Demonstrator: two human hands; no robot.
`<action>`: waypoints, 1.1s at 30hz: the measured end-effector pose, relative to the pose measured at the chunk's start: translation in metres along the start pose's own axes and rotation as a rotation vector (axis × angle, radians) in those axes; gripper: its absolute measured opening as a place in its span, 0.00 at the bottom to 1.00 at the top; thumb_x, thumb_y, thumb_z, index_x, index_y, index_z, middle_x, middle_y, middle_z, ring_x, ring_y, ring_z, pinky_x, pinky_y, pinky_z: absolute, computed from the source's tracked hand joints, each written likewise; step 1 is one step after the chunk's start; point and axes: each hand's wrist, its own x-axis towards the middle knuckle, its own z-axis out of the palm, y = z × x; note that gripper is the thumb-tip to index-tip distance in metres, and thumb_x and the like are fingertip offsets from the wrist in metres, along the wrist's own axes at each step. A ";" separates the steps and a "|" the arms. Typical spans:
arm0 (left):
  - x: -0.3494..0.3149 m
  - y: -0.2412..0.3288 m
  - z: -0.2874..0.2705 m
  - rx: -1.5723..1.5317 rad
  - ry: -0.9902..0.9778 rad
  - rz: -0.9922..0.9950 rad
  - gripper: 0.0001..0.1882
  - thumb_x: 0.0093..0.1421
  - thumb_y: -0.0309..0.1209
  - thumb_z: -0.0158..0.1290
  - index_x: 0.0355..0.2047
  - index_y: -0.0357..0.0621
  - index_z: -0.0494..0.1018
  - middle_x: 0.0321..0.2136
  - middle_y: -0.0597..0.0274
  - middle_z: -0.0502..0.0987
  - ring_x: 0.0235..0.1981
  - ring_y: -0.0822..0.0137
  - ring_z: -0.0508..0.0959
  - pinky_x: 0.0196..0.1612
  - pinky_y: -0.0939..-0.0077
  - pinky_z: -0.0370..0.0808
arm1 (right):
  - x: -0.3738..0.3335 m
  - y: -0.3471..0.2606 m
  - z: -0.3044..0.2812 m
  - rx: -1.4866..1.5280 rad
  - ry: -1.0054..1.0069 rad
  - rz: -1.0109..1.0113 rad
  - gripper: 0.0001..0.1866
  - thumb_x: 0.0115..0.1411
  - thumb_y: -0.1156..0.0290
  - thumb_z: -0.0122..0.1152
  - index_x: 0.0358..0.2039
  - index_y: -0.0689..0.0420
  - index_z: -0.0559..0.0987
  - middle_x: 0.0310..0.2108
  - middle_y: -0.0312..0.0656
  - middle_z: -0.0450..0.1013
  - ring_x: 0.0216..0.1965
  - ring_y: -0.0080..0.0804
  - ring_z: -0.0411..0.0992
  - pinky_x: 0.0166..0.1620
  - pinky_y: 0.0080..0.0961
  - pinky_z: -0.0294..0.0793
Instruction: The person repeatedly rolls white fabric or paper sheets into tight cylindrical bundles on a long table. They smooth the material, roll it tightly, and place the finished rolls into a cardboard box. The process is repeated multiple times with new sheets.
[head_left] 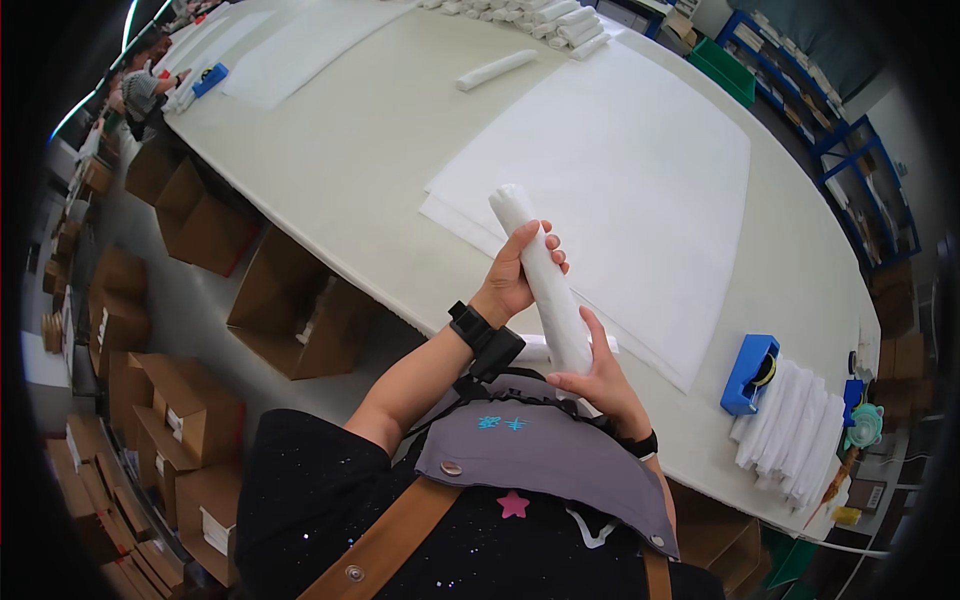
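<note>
A roll of white sheeting [549, 283] is held up in front of my body, tilted with its far end to the left. My left hand [513, 268] wraps round its upper half, thumb on the near side and fingertips showing past the far side. Around the lower end, my right hand [598, 375] is closed, its thumb and fingers on opposite sides. Beneath and beyond the roll, flat white sheets [640, 190] lie stacked on the pale table [330, 170]. Part of another white piece lies at the table's near edge, mostly hidden behind my hands.
At the right stand a blue tape dispenser [750, 375] and a row of white rolls [790, 430]. One loose roll [496, 70] lies on the far side, near a pile of rolls [540, 18]. Open cardboard boxes [290, 305] line the floor at left. A person [145, 90] works far left.
</note>
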 end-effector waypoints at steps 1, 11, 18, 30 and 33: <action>-0.001 0.002 0.001 -0.016 -0.020 -0.018 0.16 0.62 0.42 0.61 0.43 0.49 0.70 0.29 0.67 0.75 0.30 0.68 0.77 0.42 0.64 0.77 | 0.001 -0.003 -0.001 0.157 -0.106 0.071 0.54 0.50 0.64 0.76 0.71 0.56 0.52 0.52 0.48 0.72 0.46 0.42 0.76 0.49 0.35 0.76; 0.018 0.047 -0.011 -0.072 -0.061 0.051 0.13 0.63 0.39 0.59 0.42 0.49 0.70 0.27 0.69 0.73 0.26 0.70 0.74 0.37 0.68 0.78 | 0.009 0.004 0.004 0.087 -0.276 0.132 0.45 0.50 0.71 0.72 0.66 0.59 0.59 0.50 0.42 0.70 0.48 0.28 0.71 0.50 0.27 0.74; 0.051 0.020 -0.012 -0.120 -0.105 -0.061 0.24 0.67 0.58 0.49 0.37 0.48 0.69 0.22 0.70 0.68 0.23 0.71 0.71 0.33 0.71 0.74 | -0.014 0.018 -0.010 0.280 -0.129 0.144 0.40 0.51 0.75 0.67 0.64 0.60 0.61 0.45 0.44 0.73 0.42 0.31 0.77 0.44 0.28 0.78; 0.002 -0.100 -0.051 0.931 0.176 -0.414 0.25 0.71 0.50 0.45 0.53 0.41 0.71 0.42 0.54 0.81 0.46 0.62 0.80 0.48 0.68 0.77 | -0.192 0.117 -0.153 0.982 0.606 -0.272 0.35 0.56 0.73 0.67 0.63 0.60 0.63 0.48 0.46 0.73 0.41 0.36 0.78 0.33 0.29 0.81; -0.007 -0.129 -0.051 1.360 0.219 -0.212 0.20 0.69 0.44 0.50 0.49 0.39 0.74 0.41 0.56 0.80 0.46 0.64 0.79 0.49 0.70 0.74 | -0.224 0.142 -0.177 1.105 0.648 -0.362 0.38 0.56 0.71 0.69 0.64 0.61 0.62 0.49 0.45 0.73 0.40 0.35 0.77 0.32 0.28 0.80</action>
